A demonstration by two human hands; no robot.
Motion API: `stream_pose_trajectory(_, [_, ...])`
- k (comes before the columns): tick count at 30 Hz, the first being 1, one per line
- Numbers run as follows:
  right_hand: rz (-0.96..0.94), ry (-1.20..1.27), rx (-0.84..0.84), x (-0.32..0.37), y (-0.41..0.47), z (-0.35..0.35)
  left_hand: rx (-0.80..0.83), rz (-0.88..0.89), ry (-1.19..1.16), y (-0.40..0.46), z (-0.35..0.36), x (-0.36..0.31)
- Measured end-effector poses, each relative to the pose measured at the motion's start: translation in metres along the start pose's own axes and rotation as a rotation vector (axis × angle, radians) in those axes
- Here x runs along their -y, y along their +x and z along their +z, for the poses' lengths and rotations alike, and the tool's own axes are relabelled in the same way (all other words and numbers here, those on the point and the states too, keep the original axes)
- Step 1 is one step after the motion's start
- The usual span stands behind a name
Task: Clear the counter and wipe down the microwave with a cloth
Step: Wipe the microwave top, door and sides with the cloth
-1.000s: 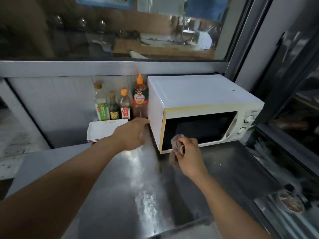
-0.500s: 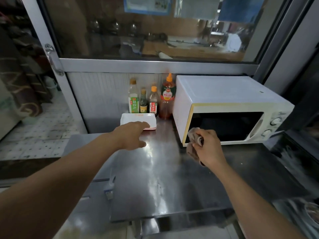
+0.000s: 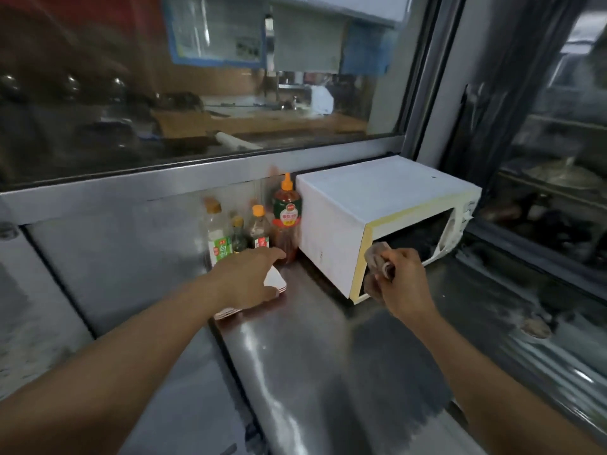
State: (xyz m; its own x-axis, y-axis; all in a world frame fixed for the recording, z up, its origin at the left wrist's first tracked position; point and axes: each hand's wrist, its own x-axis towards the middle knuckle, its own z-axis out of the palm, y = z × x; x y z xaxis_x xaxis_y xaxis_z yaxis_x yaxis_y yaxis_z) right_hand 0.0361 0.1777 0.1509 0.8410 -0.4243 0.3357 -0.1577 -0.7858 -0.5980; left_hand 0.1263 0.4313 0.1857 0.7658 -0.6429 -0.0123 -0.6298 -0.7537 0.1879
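Stainless counter (image 3: 328, 372) underfoot of the whole scene, gleaming and bare across its near stretch, running from 6 o'clock toward a dark glass window (image 3: 197, 93) at 12.

Nearest in, at 9 o'clock of centre: left hand (image 3: 249, 277), fingers spread loosely and laid flat over a small stack of white trays (image 3: 272, 280) with a red edge. No closed hold visible on the stack yet; whether the fingertips touch it or hover just above cannot be told.

At 3 o'clock of that hand: right hand (image 3: 402, 284), closed firmly round a bunched grey-brown cloth (image 3: 377, 257), pressed against the lower left corner of the microwave (image 3: 377, 205) door.

Farther back, at 12 o'clock of the left hand: four condiment bottles in a row against the wall, tallest an orange-capped sauce bottle (image 3: 286, 218) just beside the microwave's left side, then a smaller orange-capped bottle (image 3: 259, 231), a little dark bottle (image 3: 238, 236), and a clear bottle with a green label (image 3: 218, 231).

Step in hand, by the look of it: clearing the counter, starting with the trays, cloth kept ready at the door.

Next move likely calls for curling the left fingers under the stack's edge and lifting it level, away from the bottles close behind.
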Motion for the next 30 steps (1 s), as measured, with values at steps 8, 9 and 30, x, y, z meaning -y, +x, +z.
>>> stream_pose_trajectory(8, [0.048,-0.109,-0.17,0.03,-0.013,0.004,0.015,0.203,-0.016,0.034,-0.011,0.039])
stream_pose_trajectory(9, [0.044,-0.128,-0.181,0.031,-0.01,0.005,0.018,0.227,-0.018,0.041,-0.01,0.04])
stream_pose_trajectory(30, [-0.458,-0.734,-0.291,-0.031,0.115,0.076,-0.199,0.463,0.147,0.236,0.027,0.061])
